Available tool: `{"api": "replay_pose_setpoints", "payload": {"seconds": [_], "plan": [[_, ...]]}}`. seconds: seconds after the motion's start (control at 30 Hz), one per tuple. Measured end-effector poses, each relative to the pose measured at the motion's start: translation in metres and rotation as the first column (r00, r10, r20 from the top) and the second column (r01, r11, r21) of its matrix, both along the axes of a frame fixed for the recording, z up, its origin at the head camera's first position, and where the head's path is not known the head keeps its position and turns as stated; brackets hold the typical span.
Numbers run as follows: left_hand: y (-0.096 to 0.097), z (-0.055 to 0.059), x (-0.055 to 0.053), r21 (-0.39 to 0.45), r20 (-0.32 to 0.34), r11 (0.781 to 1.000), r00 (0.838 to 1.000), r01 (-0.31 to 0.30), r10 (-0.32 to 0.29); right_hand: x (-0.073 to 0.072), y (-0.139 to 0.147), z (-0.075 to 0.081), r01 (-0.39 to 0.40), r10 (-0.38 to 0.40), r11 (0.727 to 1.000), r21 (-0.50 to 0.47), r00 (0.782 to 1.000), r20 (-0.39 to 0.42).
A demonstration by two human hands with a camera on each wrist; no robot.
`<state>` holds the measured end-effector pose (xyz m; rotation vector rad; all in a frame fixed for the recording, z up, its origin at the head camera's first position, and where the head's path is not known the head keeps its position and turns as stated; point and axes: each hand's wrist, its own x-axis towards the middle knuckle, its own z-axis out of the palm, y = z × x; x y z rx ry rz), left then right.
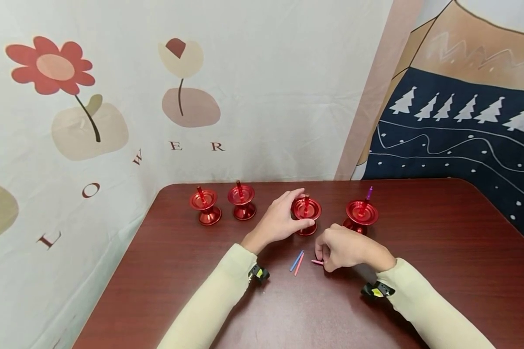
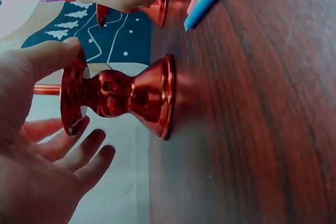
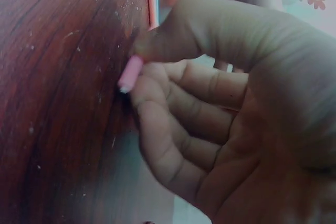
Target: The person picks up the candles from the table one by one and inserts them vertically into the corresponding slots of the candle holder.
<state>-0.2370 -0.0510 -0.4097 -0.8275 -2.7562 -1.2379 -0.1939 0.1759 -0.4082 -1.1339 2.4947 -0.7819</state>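
Note:
My left hand (image 1: 281,218) holds a shiny red candle holder (image 2: 107,93) by its dish rim, the thumb on one side and fingers on the other. The holder stands upright on the table, with a short red post (image 1: 306,207) rising from its dish. To the right, my right hand (image 1: 349,247) pinches a thin pink candle (image 3: 131,72) between thumb and fingers, low at the tabletop. Part of that candle is hidden by the fingertips. Between the hands lie a blue candle (image 1: 295,261) and a pinkish-red candle (image 1: 299,266), side by side.
Two more red candle holders (image 1: 208,215) (image 1: 243,211) stand at the back left. Behind my right hand is another holder (image 1: 361,213), with a purple candle (image 1: 369,193) upright in it. A printed cloth (image 1: 270,97) hangs behind the brown table (image 1: 170,271).

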Motion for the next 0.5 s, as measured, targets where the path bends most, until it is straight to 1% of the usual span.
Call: {"api": "replay_pose_setpoints", "payload": {"seconds": [0.13, 0.2, 0.27, 0.37, 0.43, 0.5], "plan": [[-0.003, -0.004, -0.005, 0.043, 0.017, 0.998, 0.999, 0.036, -0.036, -0.006, 0.004, -0.003, -0.023, 0.024, 0.994, -0.103, 1.0, 0.01], [-0.005, -0.006, -0.008, 0.076, 0.042, 0.996, 0.998, 0.05, -0.053, -0.01, 0.008, -0.005, -0.02, 0.028, 0.985, -0.17, 0.999, 0.045], [-0.006, -0.007, -0.009, 0.101, 0.079, 0.993, 0.995, 0.055, -0.063, -0.014, 0.012, -0.007, -0.005, 0.03, 0.97, -0.245, 0.995, 0.099], [-0.009, -0.007, -0.01, 0.108, 0.129, 0.993, 0.989, 0.056, -0.07, -0.018, 0.016, -0.007, 0.042, 0.023, 0.937, -0.347, 0.983, 0.181], [-0.01, -0.008, -0.01, 0.095, 0.142, 0.994, 0.987, 0.057, -0.07, -0.019, 0.017, -0.006, 0.076, 0.021, 0.904, -0.421, 0.975, 0.222], [-0.01, -0.008, -0.011, 0.082, 0.142, 0.995, 0.987, 0.062, -0.074, -0.019, 0.016, -0.004, 0.108, 0.013, 0.868, -0.485, 0.971, 0.238]]}}
